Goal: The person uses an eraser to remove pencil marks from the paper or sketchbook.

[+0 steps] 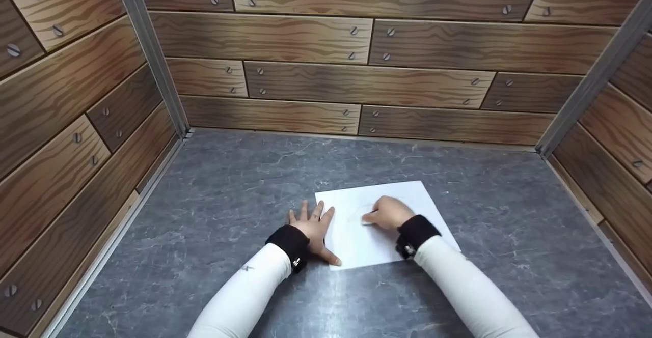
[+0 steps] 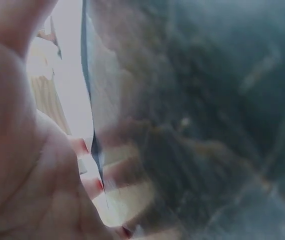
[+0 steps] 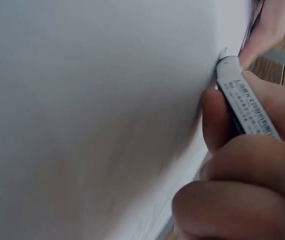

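Observation:
A white sheet of paper lies slightly askew on the grey marbled surface. Fingers spread wide, my left hand rests over its left edge, with the thumb on the near left corner. My right hand is over the middle of the sheet, its fingers curled. Between thumb and fingers it pinches a white eraser in a sleeve printed with small dark characters. The eraser's white end is down at the paper in the right wrist view. Faint marks show on the sheet near it.
The grey marbled tabletop spreads around the sheet. Wood-plank-patterned walls stand at the back, left and right, with grey metal strips in the corners. Both wrists wear black bands.

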### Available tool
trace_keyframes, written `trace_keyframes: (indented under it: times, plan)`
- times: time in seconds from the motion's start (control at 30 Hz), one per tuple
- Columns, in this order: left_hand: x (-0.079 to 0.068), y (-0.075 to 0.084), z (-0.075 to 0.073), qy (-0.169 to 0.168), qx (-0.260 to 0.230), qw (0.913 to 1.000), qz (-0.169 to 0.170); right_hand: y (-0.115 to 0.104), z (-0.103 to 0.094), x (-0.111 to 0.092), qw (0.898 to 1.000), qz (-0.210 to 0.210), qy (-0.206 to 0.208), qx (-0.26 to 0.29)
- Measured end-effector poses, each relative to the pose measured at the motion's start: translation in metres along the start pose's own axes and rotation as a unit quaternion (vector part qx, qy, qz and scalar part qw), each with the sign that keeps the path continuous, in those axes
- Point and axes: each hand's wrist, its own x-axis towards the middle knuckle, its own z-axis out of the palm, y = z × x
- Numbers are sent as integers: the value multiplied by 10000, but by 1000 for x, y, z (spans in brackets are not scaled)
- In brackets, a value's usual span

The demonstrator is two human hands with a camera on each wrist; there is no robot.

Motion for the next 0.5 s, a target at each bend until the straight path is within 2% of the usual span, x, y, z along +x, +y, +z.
trace_keyframes:
  times: [0.1, 0.17, 0.2, 0.27, 0.33, 0.37, 0.4, 0.43, 0.5]
  plan:
    - [1, -1, 0, 8, 17, 10000, -6, 9, -11, -2, 9986, 267, 310, -336]
    - [2, -2, 1, 73, 45, 10000, -18, 1, -11, -6, 9984, 86, 464, -317]
    - [2, -3, 2, 99, 54, 9999, -18, -9, -8, -11, 9985, -133, 504, -193]
    - [2, -3, 3, 170, 57, 9998, 8, -36, 0, -26, 9964, -627, 464, 343]
    - [2, -4, 5, 260, 65, 9996, 55, -67, 7, -48, 9860, -828, 35, 1449]
    - [2, -4, 5, 299, 65, 9995, 76, -80, 10, -59, 9727, -789, -255, 2167]
    - [2, -4, 6, 326, 56, 9994, 94, -92, 13, -71, 9516, -652, -524, 2958]
    - [2, -4, 6, 354, 52, 9993, 103, -99, 15, -81, 9236, -461, -770, 3726]
    - [3, -4, 6, 371, 56, 9992, 98, -103, 18, -93, 8513, 43, -1098, 5130]
